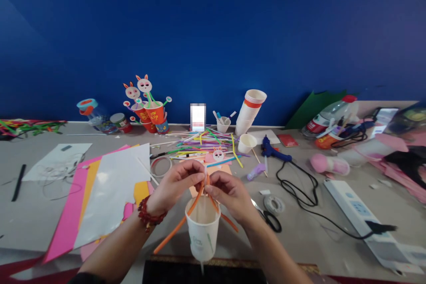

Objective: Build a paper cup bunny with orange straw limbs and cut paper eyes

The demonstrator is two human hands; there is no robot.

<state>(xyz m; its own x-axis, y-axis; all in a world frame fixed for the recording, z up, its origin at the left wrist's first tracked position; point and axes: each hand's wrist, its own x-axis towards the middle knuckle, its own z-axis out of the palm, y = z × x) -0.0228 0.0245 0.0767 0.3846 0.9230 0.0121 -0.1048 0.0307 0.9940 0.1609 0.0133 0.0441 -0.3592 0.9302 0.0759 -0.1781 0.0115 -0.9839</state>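
Note:
Over the mouth of a white paper cup (203, 235), both my hands are working close together. My left hand (181, 184) is closed in a pinch on an orange pipe cleaner (169, 235), which bends over the rim and hangs outside at the left. My right hand (229, 191) pinches the orange length on the other side, whose end sticks out at the right. A pale thin straw (205, 172) stands upright between the fingertips. Below the cup's base a pale thin tip shows. Exactly what the fingertips press together is partly hidden.
Scissors (271, 219), a tape roll (274, 204) and a corded blue glue gun (276, 151) lie to the right, near a power strip (359, 213). Coloured paper (113, 186) lies left. Behind are loose straws (186, 144), stacked cups (248, 113) and rabbit-faced cups (154, 113).

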